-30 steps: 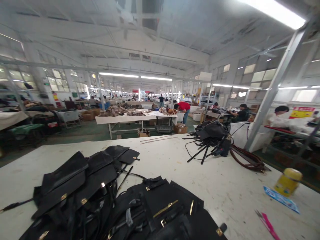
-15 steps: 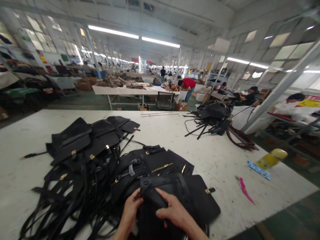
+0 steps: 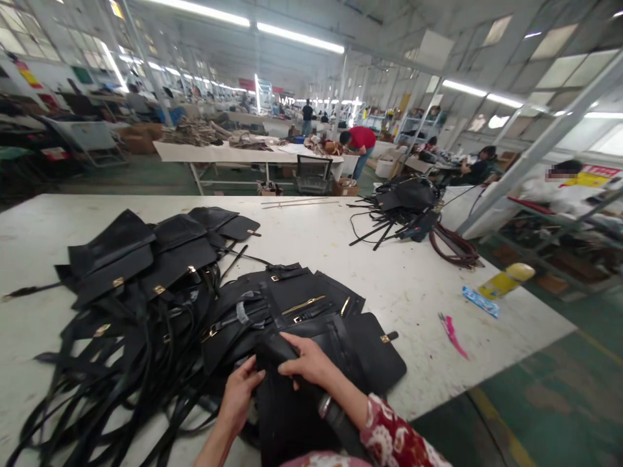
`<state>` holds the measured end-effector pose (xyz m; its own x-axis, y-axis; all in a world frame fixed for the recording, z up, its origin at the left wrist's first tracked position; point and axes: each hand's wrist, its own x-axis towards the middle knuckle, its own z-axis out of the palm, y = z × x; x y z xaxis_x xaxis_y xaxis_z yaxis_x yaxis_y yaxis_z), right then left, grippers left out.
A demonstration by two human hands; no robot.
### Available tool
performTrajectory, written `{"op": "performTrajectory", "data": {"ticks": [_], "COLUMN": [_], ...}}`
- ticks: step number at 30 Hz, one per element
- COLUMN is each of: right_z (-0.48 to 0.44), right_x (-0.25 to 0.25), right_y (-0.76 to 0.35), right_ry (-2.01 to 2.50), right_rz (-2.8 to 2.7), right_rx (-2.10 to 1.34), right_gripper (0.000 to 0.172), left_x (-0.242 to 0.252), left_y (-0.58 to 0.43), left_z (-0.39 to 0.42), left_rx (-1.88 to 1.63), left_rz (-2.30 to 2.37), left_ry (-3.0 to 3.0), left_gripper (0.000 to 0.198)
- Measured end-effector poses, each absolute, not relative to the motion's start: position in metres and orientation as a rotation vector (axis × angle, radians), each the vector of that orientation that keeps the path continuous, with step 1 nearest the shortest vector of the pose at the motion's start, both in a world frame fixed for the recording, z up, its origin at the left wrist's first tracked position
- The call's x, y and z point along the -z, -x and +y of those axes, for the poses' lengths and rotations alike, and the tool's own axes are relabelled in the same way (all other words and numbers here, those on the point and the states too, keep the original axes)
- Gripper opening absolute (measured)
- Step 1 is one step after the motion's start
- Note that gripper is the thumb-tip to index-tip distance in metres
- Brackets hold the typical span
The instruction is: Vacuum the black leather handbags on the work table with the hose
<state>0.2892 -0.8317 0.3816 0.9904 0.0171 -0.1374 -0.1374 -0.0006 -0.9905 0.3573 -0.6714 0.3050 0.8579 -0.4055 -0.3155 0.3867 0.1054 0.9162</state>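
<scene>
"Newly in view since a second ago are your left hand (image 3: 236, 395) and right hand (image 3: 311, 363), both at the upper edge of a black bag (image 3: 282, 415). It is right in front of you, at the near side of the surface (image 3: 379, 272)."

"How firm is your hold?"

"Your right fingers are clamped on the folded edge. Your left fingertips come close together beside it; I can't tell whether they pinch or only touch."

"What could go wrong for you?"

"Perhaps a slip: if your right fingers lose that edge, the bag could slide toward you. Loose straps (image 3: 156, 363) from the pile of bags (image 3: 114, 259) on your left could catch and drag others along. The gold buckle (image 3: 387, 338) on the flap (image 3: 372, 353) could scratch smooth black faces if they rub. Bags pushed rightward might meet the pink snips (image 3: 452, 337), whose points could nick them."

"Any writing you can read?"

"None. Your blue packet (image 3: 481, 302), beside the yellow bottle (image 3: 506, 282), has pale marks too small to make out. The red and yellow sign (image 3: 591, 176) and lit letters (image 3: 287, 101) behind are blurred. No brand is legible on your bags."
</scene>
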Motion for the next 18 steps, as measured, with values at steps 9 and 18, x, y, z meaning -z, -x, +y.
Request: {"op": "performTrajectory", "data": {"ticks": [9,18], "right_z": [-0.921,-0.969], "right_x": [-0.354,-0.33], "right_y": [-0.225,-0.258], "right_ry": [1.592,1.463], "right_rz": [0.415,0.499], "right_rx": [0.101,0.066], "right_gripper": [0.07,0.063], "left_x": [-0.306,-0.302], "left_y": [-0.363,-0.357], "left_z": [-0.668,-0.69], "left_rx": [0.324,0.213], "left_rz": [0.142,-0.054], "left_ry": [-1.585,-2.016], "left_gripper": [0.062,0.056]}}
